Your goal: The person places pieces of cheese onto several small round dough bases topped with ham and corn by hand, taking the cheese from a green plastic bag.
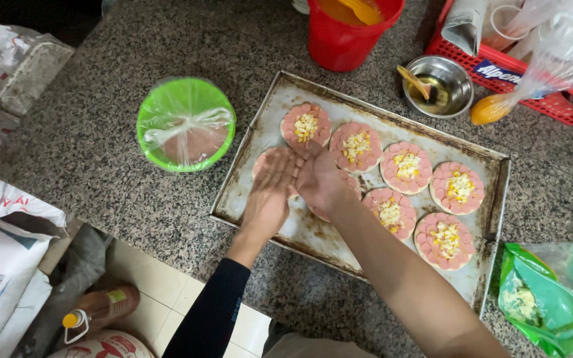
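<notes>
Both of my hands hover together over the left end of the baking tray (253, 142). My left hand (270, 192) is flat with fingers straight and loose, and my right hand (318, 179) presses against its fingertips, slightly cupped. Neither grips anything that I can see; whether a little filling sits between the palms I cannot tell.

Under them lie two round bases ringed with pink sausage slices: one (263, 161) peeks out beneath my left fingers with no yellow showing, and another (347, 187) is mostly hidden by my right hand. Six finished rounds sit on the same worn metal tray, each a circle of sausage slices with a heap of yellow corn in the middle. The nearest one (306, 124) is just above my fingertips, and the rest run to the right in two rows.

Left of the tray stands a green bowl (186, 124) lined with clear plastic film, pink slices showing at the bottom. Beyond the tray, a red bucket (346, 33) holds an orange sauce with a yellow spoon in it. Beside it, a small steel bowl (438, 85) holds a little oil and a brush. A red basket (532, 86) at the far right carries plastic bags and cups. At the near right corner, a green plastic bag (538, 305) holds pale shredded cheese.
</notes>
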